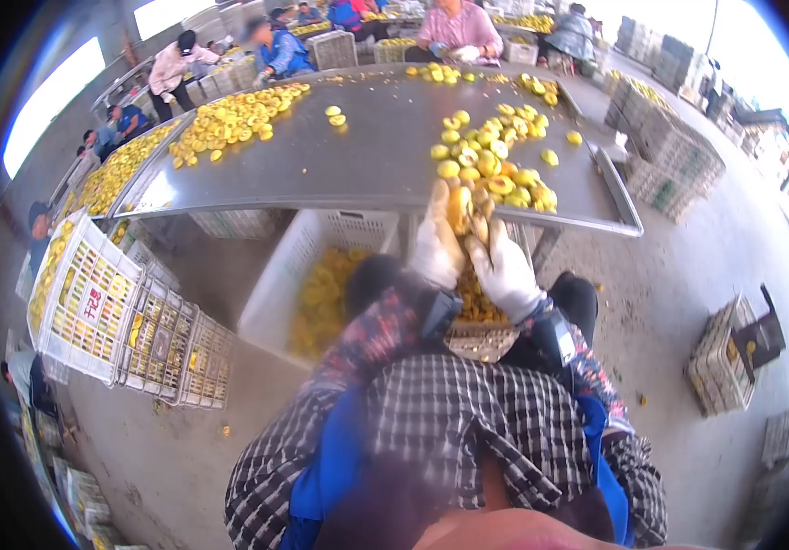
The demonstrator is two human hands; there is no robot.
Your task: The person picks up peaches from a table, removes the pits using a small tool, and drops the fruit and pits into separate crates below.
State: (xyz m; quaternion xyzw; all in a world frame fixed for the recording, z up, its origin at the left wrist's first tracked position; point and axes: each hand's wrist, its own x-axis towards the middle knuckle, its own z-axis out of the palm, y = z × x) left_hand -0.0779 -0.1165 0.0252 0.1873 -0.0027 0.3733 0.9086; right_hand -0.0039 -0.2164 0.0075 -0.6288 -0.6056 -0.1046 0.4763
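Both my hands wear white gloves with stained fingertips and meet at the near edge of the metal table (358, 165). My left hand (437, 246) is closed on a yellow peach half (459, 211). Close beside it, my right hand (503, 268) has its fingers bent together near the fruit; what they hold is too small and blurred to name. A pile of yellow-green peaches (495, 151), some whole and some cut, lies on the table just beyond my fingers. Below my hands stands a crate (482, 344) with cut peaches in it.
A white crate (262, 298) with peach pieces stands left of my knees. Stacked full crates (129, 316) are further left. Peach halves (230, 124) cover the table's far left. Co-workers (460, 32) sit across the table. Another crate (724, 357) stands on the floor at right.
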